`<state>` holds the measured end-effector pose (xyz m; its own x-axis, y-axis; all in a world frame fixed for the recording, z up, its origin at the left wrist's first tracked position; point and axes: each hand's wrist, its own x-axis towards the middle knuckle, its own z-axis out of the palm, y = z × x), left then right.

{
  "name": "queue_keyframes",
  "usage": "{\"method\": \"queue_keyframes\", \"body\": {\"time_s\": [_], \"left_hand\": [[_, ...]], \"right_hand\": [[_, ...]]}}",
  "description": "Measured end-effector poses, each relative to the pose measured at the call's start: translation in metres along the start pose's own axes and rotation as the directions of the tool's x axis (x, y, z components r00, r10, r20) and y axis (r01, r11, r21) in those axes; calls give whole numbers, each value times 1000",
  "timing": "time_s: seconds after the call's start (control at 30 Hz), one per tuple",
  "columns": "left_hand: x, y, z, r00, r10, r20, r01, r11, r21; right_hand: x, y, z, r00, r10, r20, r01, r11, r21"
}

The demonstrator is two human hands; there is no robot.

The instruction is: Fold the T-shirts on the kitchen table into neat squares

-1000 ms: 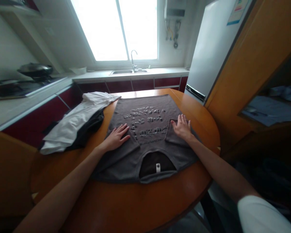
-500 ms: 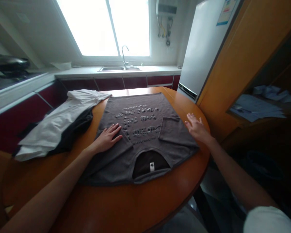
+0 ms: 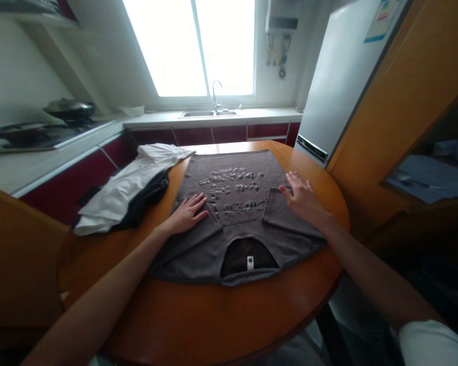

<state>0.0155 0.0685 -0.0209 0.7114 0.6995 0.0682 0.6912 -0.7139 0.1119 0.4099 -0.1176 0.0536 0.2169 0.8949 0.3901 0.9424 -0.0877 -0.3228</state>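
Note:
A dark grey T-shirt (image 3: 236,239) with black lettering lies spread on the wooden table (image 3: 221,315). Its neckline, with a small white label (image 3: 250,262) inside, faces me, and both sleeves are folded in over the front. My left hand (image 3: 189,213) rests flat on the left sleeve area with its fingers spread. Over the right sleeve's outer edge is my right hand (image 3: 303,198), fingers apart and holding nothing; whether it presses on the cloth I cannot tell.
White clothing (image 3: 118,190) and black clothing (image 3: 147,201) lie in a pile at the table's left edge. Beyond stand a counter with a sink (image 3: 198,114), a stove with a lidded pan (image 3: 68,109), and a fridge (image 3: 343,76) at the right.
My right hand has moved left, from the table beside the shirt to above the right sleeve. My left hand stays on the shirt. The camera view has turned left.

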Motion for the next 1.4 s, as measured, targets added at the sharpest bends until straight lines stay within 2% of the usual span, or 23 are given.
{"method": "queue_keyframes", "body": {"time_s": [0.1,0.17,0.3,0.37,0.5,0.6,0.7,0.87,1.4], "left_hand": [[-2,2,-2,1000,-1,24,1,1000,-12],[-4,4,-3,999,-6,38,6,1000,-13],[-7,8,-5,999,0,44,1,1000,-12],[-8,10,-9,999,5,43,-5,1000,-9],[-14,15,-20,1000,-1,20,1,1000,10],[-19,24,-24,999,24,27,-24,1000,7],[-21,34,-19,994,48,100,-49,999,5],[-21,40,-14,980,41,196,-40,999,-10],[-21,39,-17,983,45,176,-37,998,-49]], "right_hand": [[11,-34,25,994,-86,74,84,996,35],[10,-47,50,989,-89,118,87,996,22],[-2,-53,95,961,-41,274,54,998,-40],[-7,-52,104,960,-40,276,54,998,-42],[-9,-49,103,979,-32,204,35,999,-10],[-10,-48,104,963,-31,269,38,999,-20],[-11,-47,109,941,-22,337,43,998,-53],[-10,-47,110,929,-11,370,36,998,-59],[-10,-48,108,934,-22,357,37,999,-36]]}}
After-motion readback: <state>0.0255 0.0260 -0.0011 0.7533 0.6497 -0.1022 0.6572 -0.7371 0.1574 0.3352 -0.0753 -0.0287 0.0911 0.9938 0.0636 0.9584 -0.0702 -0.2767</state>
